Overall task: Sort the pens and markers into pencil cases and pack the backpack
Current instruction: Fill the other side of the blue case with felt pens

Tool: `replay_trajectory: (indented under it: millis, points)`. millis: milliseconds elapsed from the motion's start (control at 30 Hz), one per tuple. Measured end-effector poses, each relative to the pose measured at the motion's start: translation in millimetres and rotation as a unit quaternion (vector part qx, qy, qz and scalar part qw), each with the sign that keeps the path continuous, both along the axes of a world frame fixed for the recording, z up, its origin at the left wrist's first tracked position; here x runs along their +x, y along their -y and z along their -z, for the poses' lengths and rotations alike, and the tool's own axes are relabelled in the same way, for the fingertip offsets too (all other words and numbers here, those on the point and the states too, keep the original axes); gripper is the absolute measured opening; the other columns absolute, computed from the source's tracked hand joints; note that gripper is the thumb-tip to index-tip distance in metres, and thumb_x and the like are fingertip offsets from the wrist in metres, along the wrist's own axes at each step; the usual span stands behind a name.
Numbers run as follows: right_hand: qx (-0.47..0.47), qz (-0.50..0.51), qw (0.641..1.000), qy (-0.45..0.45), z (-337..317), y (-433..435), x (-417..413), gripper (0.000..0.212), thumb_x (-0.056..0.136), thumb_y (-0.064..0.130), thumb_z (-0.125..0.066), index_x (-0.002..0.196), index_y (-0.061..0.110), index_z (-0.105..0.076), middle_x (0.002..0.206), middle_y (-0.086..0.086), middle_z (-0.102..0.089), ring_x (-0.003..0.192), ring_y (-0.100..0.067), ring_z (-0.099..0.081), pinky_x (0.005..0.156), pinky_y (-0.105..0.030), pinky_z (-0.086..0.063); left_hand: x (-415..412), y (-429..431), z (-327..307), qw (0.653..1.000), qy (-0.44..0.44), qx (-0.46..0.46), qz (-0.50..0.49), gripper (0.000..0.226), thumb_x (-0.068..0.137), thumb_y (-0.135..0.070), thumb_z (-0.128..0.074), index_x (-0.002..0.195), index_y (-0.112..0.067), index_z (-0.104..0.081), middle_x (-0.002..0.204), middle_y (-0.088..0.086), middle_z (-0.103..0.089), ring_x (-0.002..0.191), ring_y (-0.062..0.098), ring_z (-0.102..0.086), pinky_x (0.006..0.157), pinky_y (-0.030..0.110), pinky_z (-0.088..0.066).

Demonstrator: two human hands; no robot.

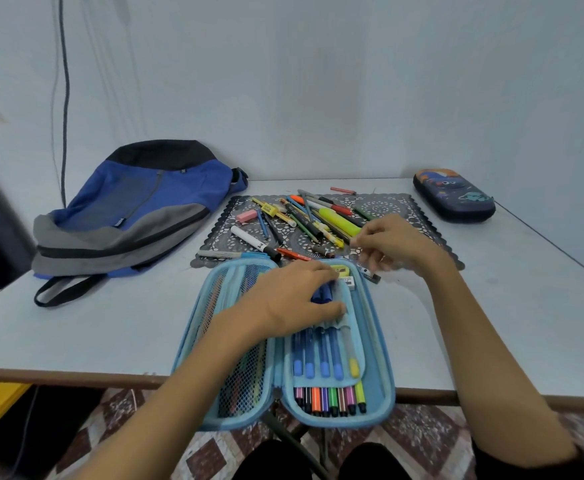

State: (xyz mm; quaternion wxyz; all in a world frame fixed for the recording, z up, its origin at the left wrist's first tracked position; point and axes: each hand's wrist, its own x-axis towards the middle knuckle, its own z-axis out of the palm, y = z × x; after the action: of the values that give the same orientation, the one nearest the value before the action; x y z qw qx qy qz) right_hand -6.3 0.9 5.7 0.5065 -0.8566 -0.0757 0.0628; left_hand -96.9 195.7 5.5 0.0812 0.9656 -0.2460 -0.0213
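A light blue case (377,341) lies open at the middle of the near edge of the surface (75,323), its near end hanging over that edge. The left half has a mesh pocket (245,382) with coloured pencils behind it. The right half has a flap with blue pens (318,358) slotted in and, below it, a row of striped fineliners (332,400).

The left hand (294,299) lies across the case, its fingers and thumb curled narrowly round the dark tops of the blue pens. The right hand (398,244) hovers over the near right part of a grey lace mat (387,207) with its fingers curled in. It is blurred, and whether it holds anything cannot be told. A black and white pen (370,273) lies just beneath it, beside the far right corner of the case.

The mat sits toward the middle of the far edge and carries a loose pile of pens (304,211), among them a yellow highlighter (340,221), a white marker (249,239) and a pink eraser (246,216). A red pencil (342,191) lies just past the mat's far edge.

A blue and grey backpack (134,209) lies flat at the far left corner, one strap trailing toward the near side. A dark blue case (453,195), closed, sits at the far right corner, well apart from the mat.
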Motion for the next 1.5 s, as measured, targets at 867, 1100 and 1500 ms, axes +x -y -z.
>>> replay_trajectory:
  millis: [867,1100,1500]
  points:
    - [-0.251,0.170,0.930,0.209,38,-15,33,0.012,0.080,0.023,-0.073,0.082,0.016,-0.062,0.081,-0.001,-0.062,0.083,-0.023,-0.060,0.071,-0.037,-0.051,-30,3,28,0.995,0.038,-0.091,0.021,0.052,0.088,-0.072,-0.036,0.132,-0.049,-0.046,0.156,-0.015,-0.025,0.144,0.006,-0.017,0.116,0.040,-0.024]
    - [-0.127,0.220,0.933,0.254,26,-9,24,0.020,0.070,0.009,-0.069,0.090,0.014,-0.069,0.083,-0.003,-0.062,0.077,-0.020,-0.056,0.062,-0.029,-0.042,-30,-2,27,0.979,0.052,-0.197,0.015,0.042,0.089,-0.069,-0.040,0.121,-0.045,-0.054,0.142,-0.023,-0.038,0.135,-0.003,-0.029,0.102,0.027,-0.035]
    - [0.213,0.120,0.926,0.287,-23,-8,-35,0.023,0.074,0.016,-0.082,0.093,0.011,-0.070,0.084,-0.007,-0.071,0.071,-0.013,-0.061,0.067,-0.025,-0.054,-34,-26,25,0.902,0.040,-0.429,-0.017,0.032,0.087,-0.054,-0.048,0.111,-0.034,-0.058,0.133,-0.026,-0.051,0.131,-0.003,-0.042,0.105,0.047,-0.043]
